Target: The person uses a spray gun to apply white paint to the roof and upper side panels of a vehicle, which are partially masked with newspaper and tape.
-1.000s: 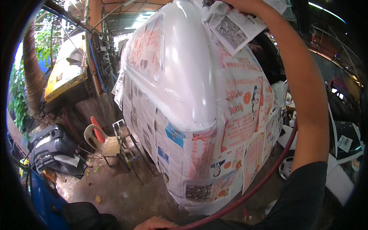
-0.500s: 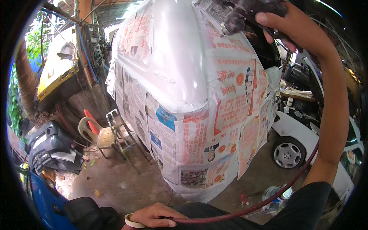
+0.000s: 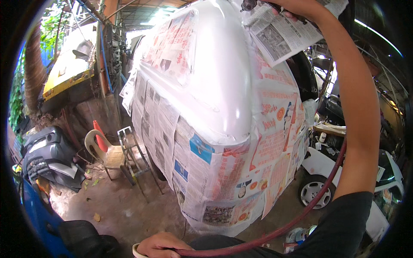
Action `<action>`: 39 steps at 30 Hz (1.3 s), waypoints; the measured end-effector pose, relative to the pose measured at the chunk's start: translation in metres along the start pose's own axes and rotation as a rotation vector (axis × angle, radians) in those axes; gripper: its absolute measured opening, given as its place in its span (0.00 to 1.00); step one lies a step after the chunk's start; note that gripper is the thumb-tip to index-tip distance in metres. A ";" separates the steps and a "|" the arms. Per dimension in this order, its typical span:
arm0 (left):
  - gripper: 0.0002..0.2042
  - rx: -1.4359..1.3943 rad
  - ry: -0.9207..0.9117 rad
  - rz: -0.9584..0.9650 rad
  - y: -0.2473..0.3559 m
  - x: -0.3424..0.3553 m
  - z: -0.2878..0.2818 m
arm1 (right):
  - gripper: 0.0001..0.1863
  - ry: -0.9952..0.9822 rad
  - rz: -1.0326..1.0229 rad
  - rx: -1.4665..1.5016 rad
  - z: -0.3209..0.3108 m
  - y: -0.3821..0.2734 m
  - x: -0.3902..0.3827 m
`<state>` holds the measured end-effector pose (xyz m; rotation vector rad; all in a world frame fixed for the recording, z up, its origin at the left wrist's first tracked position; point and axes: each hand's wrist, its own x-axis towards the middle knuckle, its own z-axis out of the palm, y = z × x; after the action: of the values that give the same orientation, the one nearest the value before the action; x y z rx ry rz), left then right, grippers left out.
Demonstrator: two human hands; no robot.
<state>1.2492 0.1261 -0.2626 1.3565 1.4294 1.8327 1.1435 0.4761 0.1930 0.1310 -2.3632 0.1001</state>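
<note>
My right hand [image 3: 292, 8] is raised at the top edge, fingers wrapped round a dark spray gun [image 3: 248, 4], mostly cut off by the frame. Its nozzle end is near the top of a glossy white vehicle panel [image 3: 219, 81]. Sheets of newspaper [image 3: 275, 142] cover the body around that panel, and one grey sheet [image 3: 279, 41] hangs loose just below my right hand. Low in the view, my left hand [image 3: 162, 244] is closed on a dark red hose [image 3: 297, 222], which curves up behind my right forearm. A pale tape roll [image 3: 136, 250] circles my left wrist.
Left of the vehicle stand a beige plastic chair [image 3: 112, 157], a metal stepladder [image 3: 135, 150] and an orange cone [image 3: 100, 137]. Dark bumper parts [image 3: 51, 155] lie farther left. On the right is a white car [image 3: 320, 165]; clear plastic items [image 3: 297, 235] lie by my right side.
My right hand and the spray gun have risen and moved left, partly out of view. The view has shifted, with the vehicle now farther right. My left hand still grips the hose.
</note>
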 end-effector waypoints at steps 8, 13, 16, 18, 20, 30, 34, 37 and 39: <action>0.26 -0.008 0.236 -0.079 0.016 -0.013 -0.013 | 0.25 -0.020 -0.038 0.064 0.030 -0.002 0.126; 0.26 -0.027 0.276 -0.091 0.016 -0.017 -0.019 | 0.22 0.090 -0.053 0.117 0.034 -0.005 0.174; 0.24 -0.055 0.249 -0.171 0.018 -0.019 -0.024 | 0.18 0.105 -0.022 0.155 0.041 0.002 0.188; 0.23 -0.070 0.257 -0.175 0.020 -0.017 -0.025 | 0.17 0.104 -0.060 0.216 0.045 0.002 0.189; 0.23 -0.085 0.260 -0.189 0.024 -0.015 -0.025 | 0.16 0.109 -0.100 0.251 0.048 -0.006 0.184; 0.24 -0.159 0.000 -0.321 0.013 -0.011 -0.043 | 0.25 0.004 -0.059 -0.024 0.025 -0.046 0.095; 0.18 -0.046 -0.143 -0.331 -0.002 -0.026 -0.052 | 0.27 0.010 0.058 -0.142 0.015 -0.052 0.020; 0.18 -0.070 -0.273 -0.125 -0.032 -0.012 -0.052 | 0.27 -0.009 0.157 -0.318 0.010 -0.065 -0.055; 0.18 -0.074 -0.343 -0.205 -0.039 -0.027 -0.052 | 0.28 -0.017 0.137 -0.264 0.027 -0.032 -0.089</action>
<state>1.2058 0.0940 -0.3078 1.3538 1.2556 1.4286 1.1919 0.4469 0.1124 -0.1587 -2.3763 -0.1475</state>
